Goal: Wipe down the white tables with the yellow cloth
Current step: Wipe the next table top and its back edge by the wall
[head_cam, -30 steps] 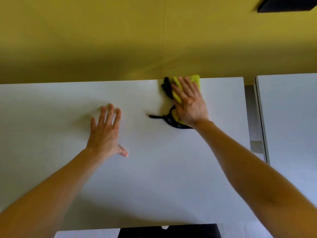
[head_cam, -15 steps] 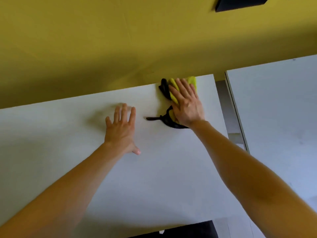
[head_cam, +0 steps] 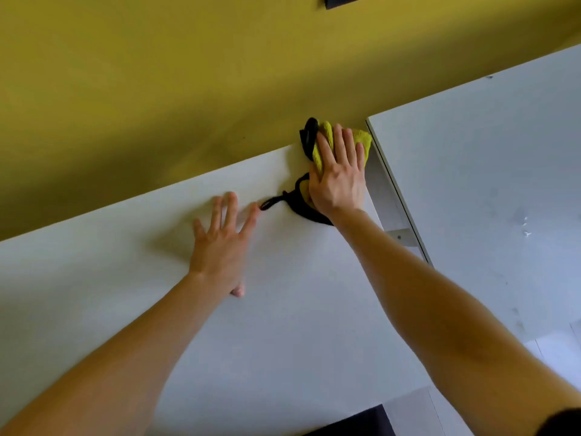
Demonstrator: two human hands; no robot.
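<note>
My right hand lies flat, fingers straight, pressing the yellow cloth onto the far right corner of the white table. The cloth has black trim and a black loop trailing to the left. My left hand rests flat on the table left of the cloth, fingers spread, its fingertips close to the black loop. Most of the cloth is hidden under my right palm.
A second white table stands to the right, separated by a narrow gap with a grey metal bracket. A yellow wall runs along the far edge. A dark object hangs on the wall at top.
My right hand has slid the cloth rightward to the table's far right corner. My left hand has shifted right along the tabletop. The view has turned, showing more of the second table.
</note>
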